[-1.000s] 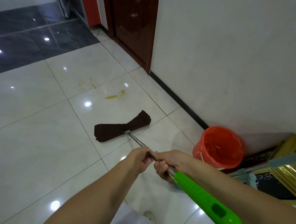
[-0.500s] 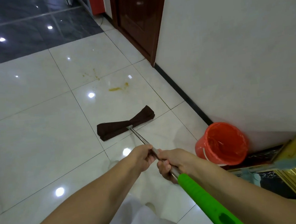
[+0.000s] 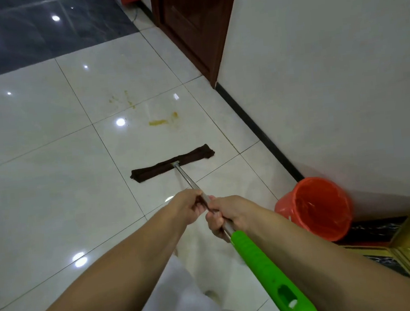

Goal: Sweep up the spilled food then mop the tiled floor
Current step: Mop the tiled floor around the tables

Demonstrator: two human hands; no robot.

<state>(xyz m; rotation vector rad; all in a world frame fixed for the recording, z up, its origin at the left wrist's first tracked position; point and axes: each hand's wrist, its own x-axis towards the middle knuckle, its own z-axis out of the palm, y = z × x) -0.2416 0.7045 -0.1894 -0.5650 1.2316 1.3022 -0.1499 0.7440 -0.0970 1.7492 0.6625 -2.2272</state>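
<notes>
The mop (image 3: 231, 226) is showing a flat dark brown cloth head (image 3: 173, 166), stretched long and thin, a bare metal shaft rising from its middle, and a bright green plastic grip (image 3: 269, 272) with a hanging hole near its end. The head is lying flat on the white tiled floor (image 3: 51, 191), ahead of the fingers. Beyond the head, yellow food smears (image 3: 158, 122) are sitting on one tile, with fainter streaks further out.

To the right of the fingers a white wall (image 3: 330, 79) with a black skirting strip is running close by, and an orange bucket (image 3: 315, 207) is standing against it, near the right hand. To the left, glossy tile is lying open; far ahead it is meeting dark tiles and a brown door (image 3: 192, 22).

The left hand (image 3: 188, 207) is curling its fingers round the metal shaft, and the right hand (image 3: 228, 216) is gripping it just behind, right above the green grip, the two hands nearly touching.
</notes>
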